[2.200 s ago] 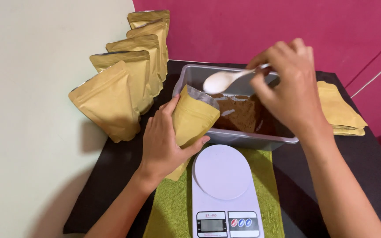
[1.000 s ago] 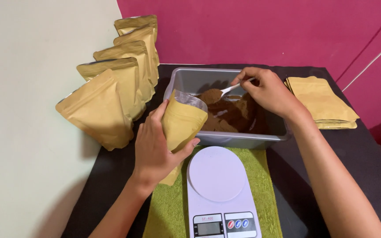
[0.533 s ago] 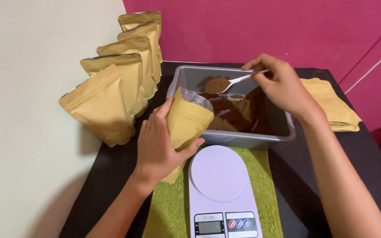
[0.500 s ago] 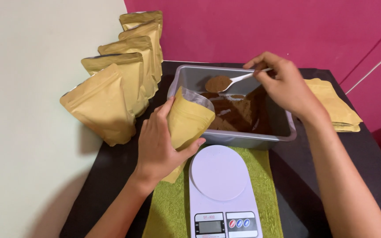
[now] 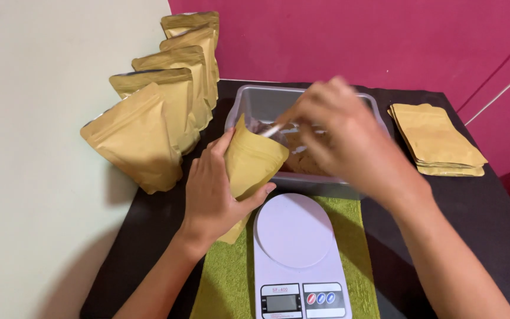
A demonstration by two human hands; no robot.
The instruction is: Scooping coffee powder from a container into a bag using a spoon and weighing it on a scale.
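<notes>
Left hand (image 5: 211, 192) grips an open kraft pouch (image 5: 254, 165) as right hand (image 5: 340, 133), pinching a spoon (image 5: 275, 129), tips into it; five filled pouches (image 5: 149, 133) stand beside, flat empties (image 5: 438, 139) wait.

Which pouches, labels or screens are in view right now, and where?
Open pouch: tan, in the left hand, at the grey tub's front edge.
Standing pouches: five, tan, in a row along the left.
Flat pouches: tan stack, far right.
Scale display: small grey screen on the white scale, bottom centre.
</notes>
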